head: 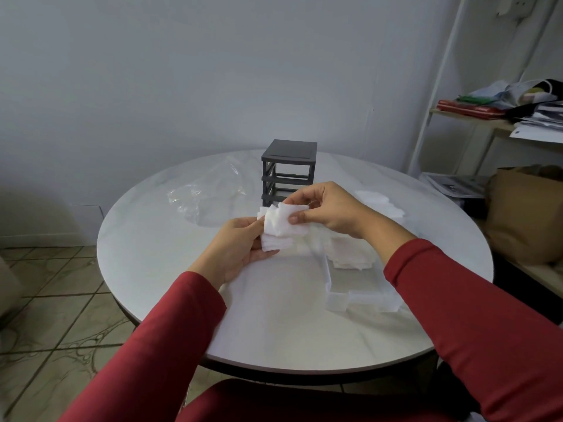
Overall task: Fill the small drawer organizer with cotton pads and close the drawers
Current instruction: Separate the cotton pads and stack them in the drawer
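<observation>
At centre frame, both hands held one stack of pads above the table. Left hand gripped its lower edge; right hand pinched the top between thumb and fingers. Dark frame stood empty just behind. Clear drawer, lower right, part filled. Step, by my reading: squaring the stack. Next: lay it flat in the drawer.

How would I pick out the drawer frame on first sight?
Start at the round white table. Toward its far edge stands a small frame, between a crumpled clear plastic bag on the left and loose white cotton pads on the right. It alone is dark grey and upright, an open rack.
</observation>
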